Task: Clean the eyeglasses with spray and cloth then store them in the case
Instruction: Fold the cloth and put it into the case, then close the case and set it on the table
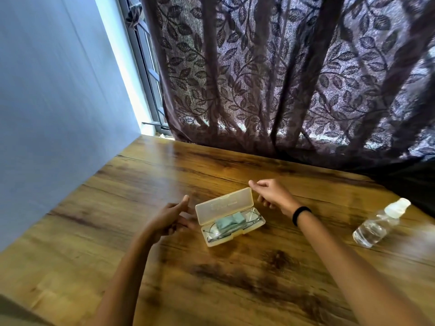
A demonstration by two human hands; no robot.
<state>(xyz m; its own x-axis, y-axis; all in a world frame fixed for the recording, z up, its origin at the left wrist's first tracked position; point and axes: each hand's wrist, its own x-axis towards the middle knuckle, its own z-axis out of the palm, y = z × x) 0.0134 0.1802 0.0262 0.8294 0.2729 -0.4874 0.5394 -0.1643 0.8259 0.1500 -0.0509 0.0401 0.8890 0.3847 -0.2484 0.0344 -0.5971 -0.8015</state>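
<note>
A pale translucent plastic case (224,205) lies open on the wooden table (235,278), lid tipped back. Inside it are thin metal-framed eyeglasses (253,214) with a folded pale green cloth (229,221) on top of them. A clear spray bottle (376,223) with a white cap lies on its side at the right. My left hand (170,217) hovers just left of the case, fingers loosely curled, holding nothing. My right hand (273,194) is at the lid's right end, fingers apart, wearing a black wristband; whether it touches the lid is unclear.
A blue-grey wall runs along the table's left edge. A dark leaf-patterned curtain (282,78) hangs over the far edge, with a window frame (150,74) at its left. Something dark sits at the far right of the table.
</note>
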